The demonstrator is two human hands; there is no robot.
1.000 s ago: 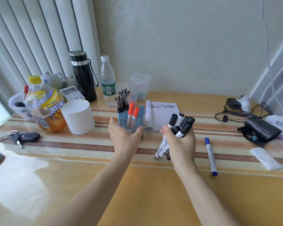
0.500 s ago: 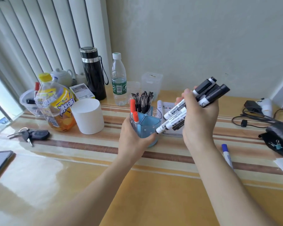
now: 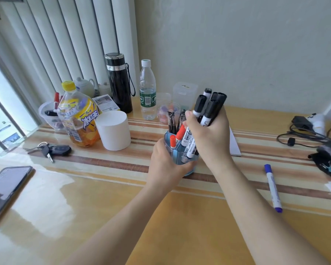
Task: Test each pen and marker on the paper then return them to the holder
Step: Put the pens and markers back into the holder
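A blue translucent pen holder (image 3: 182,159) stands mid-table, and my left hand (image 3: 164,165) grips its near left side. My right hand (image 3: 208,134) holds a bundle of several black-capped markers (image 3: 204,115) upright, with their lower ends down inside the holder. Two red-capped markers (image 3: 177,135) and several dark pens (image 3: 173,121) stand in the holder too. The white paper (image 3: 234,144) lies behind my right hand, mostly hidden. A blue marker (image 3: 273,188) lies loose on the table to the right.
Left of the holder stand a white cylinder (image 3: 113,130), an orange drink bottle (image 3: 78,115), a black flask (image 3: 118,83) and a water bottle (image 3: 147,90). Keys (image 3: 52,150) and a phone (image 3: 6,186) lie at the left. Cables (image 3: 304,134) and a black pouch (image 3: 329,161) sit at the right.
My right hand swung the marker bundle from tilted in the air to upright and lowered its ends into the holder. My left hand stayed on the holder.
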